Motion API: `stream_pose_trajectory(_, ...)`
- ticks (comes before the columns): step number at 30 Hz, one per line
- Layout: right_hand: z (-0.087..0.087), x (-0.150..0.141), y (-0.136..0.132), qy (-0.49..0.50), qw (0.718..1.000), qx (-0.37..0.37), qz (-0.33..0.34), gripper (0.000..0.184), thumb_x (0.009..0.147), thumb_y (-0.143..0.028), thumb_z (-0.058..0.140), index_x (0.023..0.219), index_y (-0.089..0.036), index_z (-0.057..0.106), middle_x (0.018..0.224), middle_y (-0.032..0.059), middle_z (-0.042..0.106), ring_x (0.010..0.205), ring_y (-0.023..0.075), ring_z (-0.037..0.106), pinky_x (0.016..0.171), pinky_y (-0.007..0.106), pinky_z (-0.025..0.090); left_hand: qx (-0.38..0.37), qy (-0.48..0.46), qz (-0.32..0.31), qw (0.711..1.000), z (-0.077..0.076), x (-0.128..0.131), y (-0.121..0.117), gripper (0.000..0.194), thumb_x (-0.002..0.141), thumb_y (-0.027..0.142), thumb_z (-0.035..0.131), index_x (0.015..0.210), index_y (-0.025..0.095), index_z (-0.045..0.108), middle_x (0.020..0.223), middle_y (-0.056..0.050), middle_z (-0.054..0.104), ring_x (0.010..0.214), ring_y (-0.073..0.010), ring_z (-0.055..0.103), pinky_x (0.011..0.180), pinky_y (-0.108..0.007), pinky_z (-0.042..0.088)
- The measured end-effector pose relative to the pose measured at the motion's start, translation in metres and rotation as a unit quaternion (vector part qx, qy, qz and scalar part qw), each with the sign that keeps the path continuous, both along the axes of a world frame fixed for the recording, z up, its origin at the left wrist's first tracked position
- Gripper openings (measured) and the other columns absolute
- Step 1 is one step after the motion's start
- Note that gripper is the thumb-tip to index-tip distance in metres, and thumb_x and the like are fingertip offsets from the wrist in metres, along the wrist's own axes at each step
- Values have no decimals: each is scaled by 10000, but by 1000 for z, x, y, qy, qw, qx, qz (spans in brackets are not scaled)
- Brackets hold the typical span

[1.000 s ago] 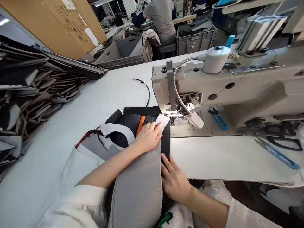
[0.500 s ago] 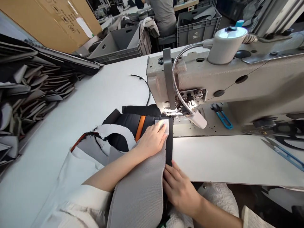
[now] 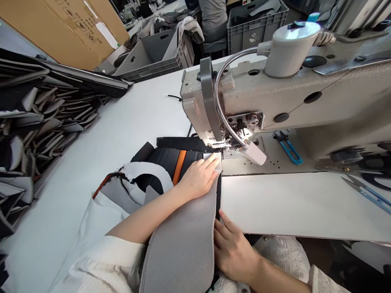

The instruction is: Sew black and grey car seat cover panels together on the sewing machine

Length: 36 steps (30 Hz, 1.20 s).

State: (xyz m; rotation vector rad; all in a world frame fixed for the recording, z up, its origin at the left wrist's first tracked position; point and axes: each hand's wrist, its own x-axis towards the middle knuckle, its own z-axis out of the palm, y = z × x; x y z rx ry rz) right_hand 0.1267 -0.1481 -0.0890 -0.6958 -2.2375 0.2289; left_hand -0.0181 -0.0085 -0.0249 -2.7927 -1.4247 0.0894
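Note:
A grey ribbed fabric panel (image 3: 186,248) lies over a black padded piece (image 3: 161,156) with an orange stripe (image 3: 179,167). My left hand (image 3: 200,177) rests flat on the panel's top end, fingers outstretched close to the sewing machine's presser foot area (image 3: 220,145). Lower down, my right hand (image 3: 235,246) has hold of the panel's right edge and the black layer beside it; some of its fingertips are hidden by the fabric. A curved white-edged section (image 3: 149,167) of the work bunches left of my left forearm.
The sewing machine (image 3: 275,93) stands at the right, its lamp (image 3: 253,152) low over the bed. Blue thread snips (image 3: 288,148) lie on the bed, another blue-handled pair (image 3: 368,193) farther right. Stacked cut pieces (image 3: 61,106) line the left. Behind are grey crates (image 3: 152,67) and a seated person (image 3: 214,18).
The grey panel's top end and right edge have shifted slightly right over the black piece. Both hands move slightly with it. The camera view has also shifted a little.

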Motion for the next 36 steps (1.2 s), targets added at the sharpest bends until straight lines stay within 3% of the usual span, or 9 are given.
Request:
stream_pose_trajectory(8,-2,6,5,-14,1000,3,2,252,846,-132,468,1005,-114,663,1101,172,598,1163,338,466,1014,574,366,-37,-16,16,999,3,3,9,490,945,318,246,1390,128,327,1417,-116,386,950,-223,547,810,-361,428)
stream_pose_trajectory(21,8,16,18,-3,1000,-9,-5,309,813,-74,429,1013,-112,661,1016,146,625,1086,293,506,1009,519,394,-22,28,44,998,1,13,15,481,950,324,236,1357,115,381,1421,-117,380,996,-240,525,826,-368,418)
stream_pose_trajectory(26,10,20,20,-14,1000,-9,-10,297,806,-67,457,1004,-135,668,1006,135,635,1050,268,525,1014,487,396,24,42,62,997,2,20,11,447,939,323,275,1329,155,413,1423,-89,372,967,-257,488,790,-395,419)
stream_pose_trajectory(32,11,17,17,-6,1000,-2,-19,309,799,-49,437,981,-135,672,981,138,642,1020,252,544,1008,476,407,74,29,70,994,-3,24,-2,427,904,298,390,1304,154,423,1223,-132,501,950,-261,482,755,-382,427)
stream_pose_trajectory(36,10,15,9,-19,999,-21,-23,234,791,-116,513,952,-151,680,1035,146,629,1117,280,501,1022,517,385,96,-24,35,994,-6,20,-8,347,920,275,363,1203,134,507,1122,-124,550,957,-238,499,795,-360,449)
